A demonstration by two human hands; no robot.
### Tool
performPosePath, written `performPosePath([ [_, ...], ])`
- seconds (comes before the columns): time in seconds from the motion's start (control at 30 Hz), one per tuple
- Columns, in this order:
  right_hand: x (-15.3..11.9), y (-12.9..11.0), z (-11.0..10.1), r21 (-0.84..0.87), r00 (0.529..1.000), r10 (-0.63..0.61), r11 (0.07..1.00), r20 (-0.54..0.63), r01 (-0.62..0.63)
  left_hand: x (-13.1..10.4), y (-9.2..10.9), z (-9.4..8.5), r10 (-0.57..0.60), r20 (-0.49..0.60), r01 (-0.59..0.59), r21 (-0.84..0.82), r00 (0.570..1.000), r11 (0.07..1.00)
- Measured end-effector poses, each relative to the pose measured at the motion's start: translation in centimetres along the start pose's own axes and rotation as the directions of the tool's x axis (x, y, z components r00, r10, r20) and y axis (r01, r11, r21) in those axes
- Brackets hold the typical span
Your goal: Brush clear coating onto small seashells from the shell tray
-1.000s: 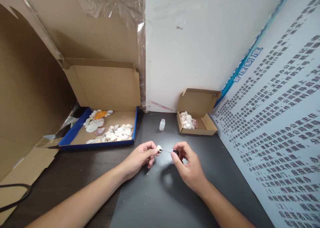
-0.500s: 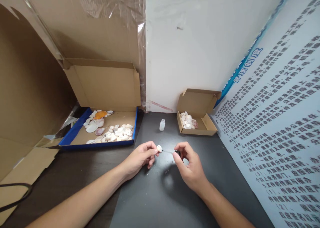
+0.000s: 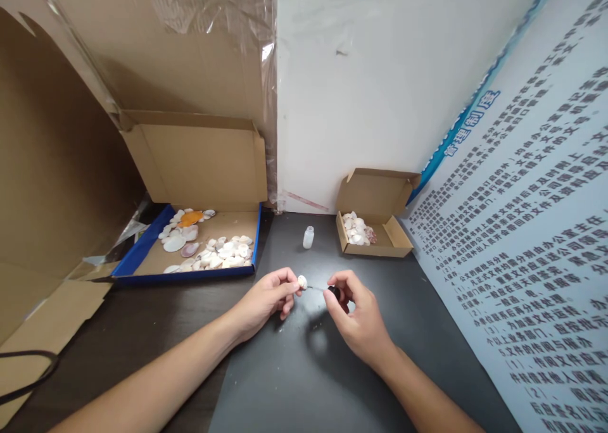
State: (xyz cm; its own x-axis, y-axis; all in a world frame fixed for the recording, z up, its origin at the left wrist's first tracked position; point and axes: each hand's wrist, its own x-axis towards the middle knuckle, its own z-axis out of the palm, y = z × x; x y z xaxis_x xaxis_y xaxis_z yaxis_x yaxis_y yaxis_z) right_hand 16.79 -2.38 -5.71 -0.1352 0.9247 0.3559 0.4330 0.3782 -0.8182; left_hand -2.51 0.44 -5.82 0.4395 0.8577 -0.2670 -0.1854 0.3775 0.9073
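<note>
Between thumb and fingers, my left hand (image 3: 272, 297) pinches a small white shell (image 3: 302, 282) above the dark grey mat (image 3: 285, 370). To its right, my right hand (image 3: 354, 309) grips a black cap (image 3: 335, 292) with a thin brush stem (image 3: 316, 287) pointing left at the shell. The stem's tip is close to the shell; whether they touch is too small to tell. An uncapped small white bottle (image 3: 308, 238) stands upright on the mat beyond both hands.
At the left, an open blue-edged box (image 3: 259, 237) holds many shells (image 3: 228, 254) and an orange one (image 3: 190, 218). A smaller cardboard box (image 3: 375, 251) with shells (image 3: 357, 229) stands back right. A printed board (image 3: 522, 230) rises along the right side.
My right hand has shifted slightly left with the black cap, nearer to the shell. My left hand and the shell are almost unmoved.
</note>
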Motion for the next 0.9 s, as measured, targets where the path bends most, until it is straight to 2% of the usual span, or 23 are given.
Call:
performPosePath([
  [0.2,-0.01,0.01,-0.04,0.06,0.999,-0.021,0.998,-0.025,0.022,0.03,-0.05,-0.07,0.005,0.007,-0.005,0.006,1.0,1.0],
  [0.3,0.02,0.02,0.09,0.025,1.0,0.0,1.0,-0.004,0.0,0.06,-0.05,-0.07,0.008,0.005,-0.008,0.006,1.0,1.0],
  [0.47,0.1,-0.14,-0.02,0.02,0.999,-0.021,1.0,-0.047,0.022,0.06,-0.12,-0.07,0.015,0.02,-0.015,-0.001,1.0,1.0],
  [0.67,0.04,0.02,0.12,0.024,1.0,0.003,1.0,-0.001,-0.003,-0.04,-0.03,0.01,0.0,0.017,0.001,-0.016,1.0,1.0],
  [0.9,0.0,-0.35,-0.26,0.012,0.999,-0.025,1.0,-0.04,0.025,-0.22,0.31,0.29,-0.027,0.03,0.028,-0.031,0.999,0.999],
])
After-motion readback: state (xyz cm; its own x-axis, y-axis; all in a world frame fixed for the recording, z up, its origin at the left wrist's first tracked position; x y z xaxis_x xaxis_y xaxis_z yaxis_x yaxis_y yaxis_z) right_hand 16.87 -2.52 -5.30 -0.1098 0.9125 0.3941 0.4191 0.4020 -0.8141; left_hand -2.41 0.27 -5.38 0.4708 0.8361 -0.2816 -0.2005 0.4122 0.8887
